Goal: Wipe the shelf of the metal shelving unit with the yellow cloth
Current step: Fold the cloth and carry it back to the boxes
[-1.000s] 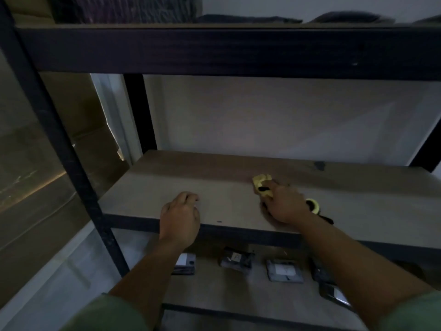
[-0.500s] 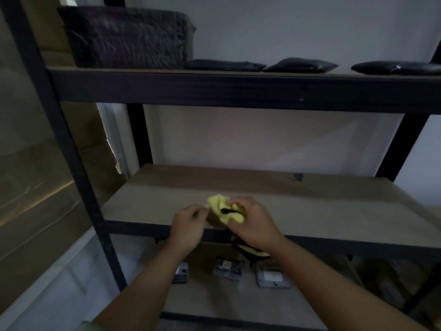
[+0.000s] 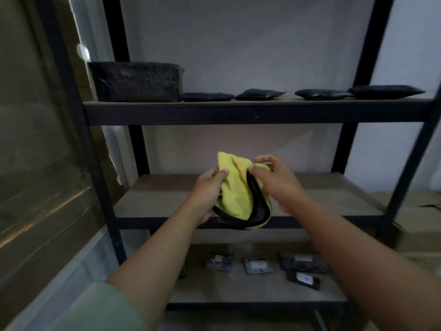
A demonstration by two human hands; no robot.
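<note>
The yellow cloth [image 3: 236,187], edged in black, hangs in the air in front of the middle shelf [image 3: 162,199] of the black metal shelving unit [image 3: 253,113]. My left hand [image 3: 207,192] grips the cloth's left side, thumb on top. My right hand [image 3: 274,180] pinches its upper right corner between thumb and fingers. The cloth droops below both hands, its black hem level with the shelf's front rail. The middle shelf's wooden board is bare where it shows.
On the upper shelf stand a black wrapped box [image 3: 136,82] and several flat black pouches [image 3: 260,94]. Several small dark packets [image 3: 257,265] lie on the bottom shelf. A glass panel [image 3: 35,139] is at the left; black uprights [image 3: 343,149] frame the unit.
The cloth has come off the middle shelf and up into the air. My left hand left the shelf edge and took hold of it. The view has pulled back and tilted up.
</note>
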